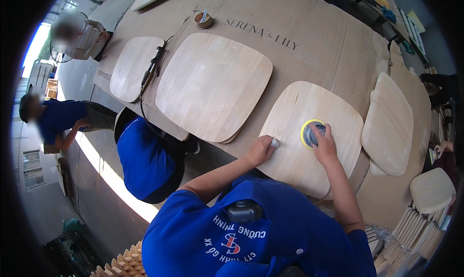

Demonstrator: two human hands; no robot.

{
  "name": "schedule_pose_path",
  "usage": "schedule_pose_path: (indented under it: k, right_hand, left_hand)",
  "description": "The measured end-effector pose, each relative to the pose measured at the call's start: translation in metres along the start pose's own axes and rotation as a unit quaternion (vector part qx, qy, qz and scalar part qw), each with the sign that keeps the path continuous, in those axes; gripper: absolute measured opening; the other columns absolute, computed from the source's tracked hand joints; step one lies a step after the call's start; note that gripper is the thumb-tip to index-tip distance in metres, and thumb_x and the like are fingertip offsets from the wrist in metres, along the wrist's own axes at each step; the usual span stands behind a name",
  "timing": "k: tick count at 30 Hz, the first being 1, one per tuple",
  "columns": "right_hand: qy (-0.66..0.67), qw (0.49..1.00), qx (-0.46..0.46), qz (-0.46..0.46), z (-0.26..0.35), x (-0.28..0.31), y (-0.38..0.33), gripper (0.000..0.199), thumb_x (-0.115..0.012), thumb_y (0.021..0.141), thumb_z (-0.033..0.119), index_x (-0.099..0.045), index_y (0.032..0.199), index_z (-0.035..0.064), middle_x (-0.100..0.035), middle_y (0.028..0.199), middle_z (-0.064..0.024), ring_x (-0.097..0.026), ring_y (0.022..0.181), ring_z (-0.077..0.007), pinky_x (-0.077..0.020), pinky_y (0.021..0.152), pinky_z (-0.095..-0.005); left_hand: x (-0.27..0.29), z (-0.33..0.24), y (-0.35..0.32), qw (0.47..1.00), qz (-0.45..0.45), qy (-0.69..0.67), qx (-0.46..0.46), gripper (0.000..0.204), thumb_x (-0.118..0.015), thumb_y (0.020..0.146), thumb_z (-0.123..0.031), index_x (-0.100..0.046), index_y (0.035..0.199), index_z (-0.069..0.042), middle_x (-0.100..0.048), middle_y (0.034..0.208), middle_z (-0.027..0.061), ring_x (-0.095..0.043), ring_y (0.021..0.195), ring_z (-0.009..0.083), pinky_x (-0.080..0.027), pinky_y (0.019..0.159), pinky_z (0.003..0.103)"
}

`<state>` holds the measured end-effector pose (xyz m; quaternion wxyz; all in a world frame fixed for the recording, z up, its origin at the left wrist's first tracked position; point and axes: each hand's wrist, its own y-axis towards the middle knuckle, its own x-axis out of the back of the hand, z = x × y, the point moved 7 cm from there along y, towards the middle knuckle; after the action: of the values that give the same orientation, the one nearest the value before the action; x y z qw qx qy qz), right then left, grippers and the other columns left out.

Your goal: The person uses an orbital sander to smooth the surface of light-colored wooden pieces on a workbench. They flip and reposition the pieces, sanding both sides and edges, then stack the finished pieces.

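the right hand has its grip bent over a round pad, dark on top with a yellow rim, holding it against the upper face of a pale wooden panel. the left hand is at the panel's left edge, its grip closed around a small whitish piece; what that piece is, i cannot tell. the panel lies on the cardboard-covered tabletop, between a larger panel on the left and some overlapping panels on the right. farther left, a slim black tool with a hose lies by a smaller panel. a round tub sits beyond the larger panel, a pale stick standing in it
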<state>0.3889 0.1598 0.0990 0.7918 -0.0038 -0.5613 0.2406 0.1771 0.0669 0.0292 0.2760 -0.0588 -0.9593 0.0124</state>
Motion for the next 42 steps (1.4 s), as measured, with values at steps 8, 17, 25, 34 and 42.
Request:
schedule_pose_path:
  k: [8,17,25,34,42]
  right_hand:
    - [-0.032,0.999,0.025,-0.020,0.066,-0.005,0.136,0.070,-0.071,0.077,0.006,-0.044,0.137,0.0288,-0.037,0.134,-0.0187,-0.059,0.104,-0.0403,-0.0515,0.089,-0.0447]
    - [-0.039,0.988,-0.093,-0.113,0.007,0.035,0.185,0.068,-0.071,0.081,0.011,-0.042,0.139,0.0287,-0.037,0.134,-0.0201,-0.060,0.103,-0.0402,-0.0515,0.090,-0.0442]
    - [-0.058,0.994,0.089,-0.005,0.061,-0.012,0.121,0.065,-0.072,0.080,0.013,-0.044,0.136,0.0306,-0.037,0.136,-0.0194,-0.060,0.101,-0.0402,-0.0521,0.087,-0.0442]
    - [-0.052,0.996,-0.033,-0.062,0.035,0.015,0.170,0.063,-0.071,0.082,0.015,-0.043,0.138,0.0292,-0.039,0.134,-0.0196,-0.060,0.101,-0.0388,-0.0524,0.088,-0.0438]
    - [-0.062,0.994,-0.035,-0.085,0.037,0.020,0.188,0.065,-0.072,0.081,0.016,-0.042,0.137,0.0290,-0.041,0.128,-0.0191,-0.060,0.102,-0.0396,-0.0520,0.088,-0.0444]
  left_hand:
    - [0.001,-0.003,-0.015,0.998,-0.057,-0.013,-0.033,0.026,-0.066,0.080,-0.011,-0.058,0.102,0.000,-0.061,0.097,0.0180,-0.058,0.092,0.0369,-0.048,0.082,0.043]
    - [-0.001,0.001,-0.015,0.990,-0.094,-0.012,-0.100,0.028,-0.067,0.077,-0.014,-0.057,0.100,-0.001,-0.059,0.094,0.0181,-0.056,0.087,0.0359,-0.047,0.078,0.044]
    - [-0.002,0.002,-0.017,0.989,-0.102,-0.022,-0.106,0.029,-0.068,0.078,-0.014,-0.057,0.100,0.000,-0.058,0.096,0.0183,-0.056,0.088,0.0363,-0.047,0.078,0.043]
    - [-0.003,0.002,-0.015,0.988,-0.109,-0.008,-0.112,0.024,-0.069,0.077,-0.011,-0.057,0.095,0.000,-0.058,0.095,0.0180,-0.056,0.087,0.0366,-0.046,0.076,0.043]
    - [-0.002,0.001,-0.015,0.984,-0.127,0.011,-0.121,0.023,-0.069,0.076,-0.011,-0.058,0.094,-0.001,-0.059,0.095,0.0172,-0.057,0.087,0.0363,-0.047,0.076,0.044]
